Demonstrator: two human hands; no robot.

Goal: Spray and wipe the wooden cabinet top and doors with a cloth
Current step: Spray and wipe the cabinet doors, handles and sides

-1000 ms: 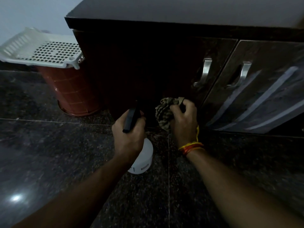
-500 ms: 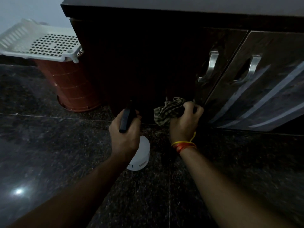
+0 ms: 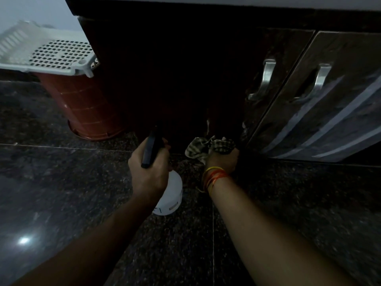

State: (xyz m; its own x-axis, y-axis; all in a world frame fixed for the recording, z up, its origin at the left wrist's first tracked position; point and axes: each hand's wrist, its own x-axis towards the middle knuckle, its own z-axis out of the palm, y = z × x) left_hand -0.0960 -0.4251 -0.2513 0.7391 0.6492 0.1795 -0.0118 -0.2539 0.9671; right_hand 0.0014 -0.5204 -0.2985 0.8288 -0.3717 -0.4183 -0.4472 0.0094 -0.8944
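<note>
Wiping low at frame centre, right hand (image 3: pixel 222 159) fingers bunching the cloth (image 3: pixel 208 146) (left hand (image 3: pixel 149 174) gripping the spray bottle (image 3: pixel 170 195)) risks snagging the cabinet (image 3: pixel 165 79) base's chipped edge

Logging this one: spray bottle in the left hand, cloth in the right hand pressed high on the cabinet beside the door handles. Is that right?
Not quite. The head view shows the right hand pressing the cloth low on the cabinet, near the floor, well below the door handles. The left hand does hold the spray bottle.

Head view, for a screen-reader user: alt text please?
A right hand presses a striped cloth low against a dark wooden cabinet, while the left hand grips a white spray bottle above the dark stone floor.
</note>
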